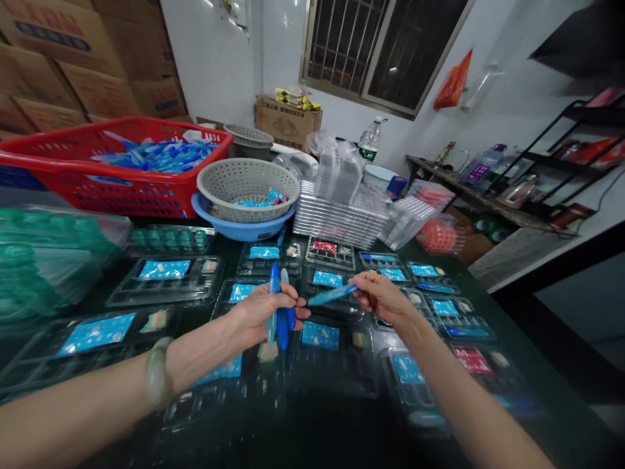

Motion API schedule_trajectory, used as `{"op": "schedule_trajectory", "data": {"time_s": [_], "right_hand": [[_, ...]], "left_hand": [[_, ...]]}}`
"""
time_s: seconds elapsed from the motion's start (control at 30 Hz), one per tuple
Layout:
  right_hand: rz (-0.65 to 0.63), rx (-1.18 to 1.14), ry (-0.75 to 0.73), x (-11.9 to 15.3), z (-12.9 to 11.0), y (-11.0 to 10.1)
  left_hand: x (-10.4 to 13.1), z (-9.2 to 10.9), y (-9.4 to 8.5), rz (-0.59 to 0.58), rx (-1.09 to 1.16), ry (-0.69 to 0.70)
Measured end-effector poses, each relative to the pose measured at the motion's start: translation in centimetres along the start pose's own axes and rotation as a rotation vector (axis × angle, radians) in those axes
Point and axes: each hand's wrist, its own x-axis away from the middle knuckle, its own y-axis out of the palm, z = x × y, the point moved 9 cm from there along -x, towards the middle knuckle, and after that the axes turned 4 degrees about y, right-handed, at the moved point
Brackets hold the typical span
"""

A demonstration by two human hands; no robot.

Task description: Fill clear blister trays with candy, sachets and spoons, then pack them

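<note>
My left hand [266, 309] is closed round several blue pen-shaped sticks [273, 286], held roughly upright, some light and some dark. Between the fingertips of my right hand [378, 294] is a single blue pen-shaped stick [334, 295], lying nearly level with its tip toward my left hand. Below both hands sit clear plastic trays [336, 371] with moulded compartments. Each nearby tray carries a patterned blue packet [320, 335] and a small pale striped block [359, 340]. On the right, trays also hold a blue stick [466, 332] along the front.
A red basket [141, 189] heaped with blue sticks stands back left. Beside it, a grey colander [249, 172] with packets rests in a blue basin [244, 228]. Stacked clear trays [336, 212] stand behind. Green moulded trays [43, 260] crowd the left edge; a bottle [370, 140] is further back.
</note>
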Motion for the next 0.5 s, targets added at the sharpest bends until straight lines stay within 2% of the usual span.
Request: {"op": "schedule_trajectory", "data": {"time_s": [0.1,0.2,0.33,0.5], "right_hand": [[0.158,0.031,-0.076,-2.4,-0.5,-3.8],[0.272,0.139,-0.147,-5.4,-0.6,-5.9],[0.34,0.375,-0.23,-8.4,-0.7,-5.7],[0.411,0.746,-0.328,-9.1,-1.6,-4.4]], "left_hand": [[0.0,0.8,-1.1,-0.009,0.008,0.034],[0.3,1.3,-1.3,-0.033,0.015,0.067],[0.8,1.4,-1.1,0.001,0.047,0.041],[1.0,1.8,-1.5,0.027,0.066,0.037]]}}
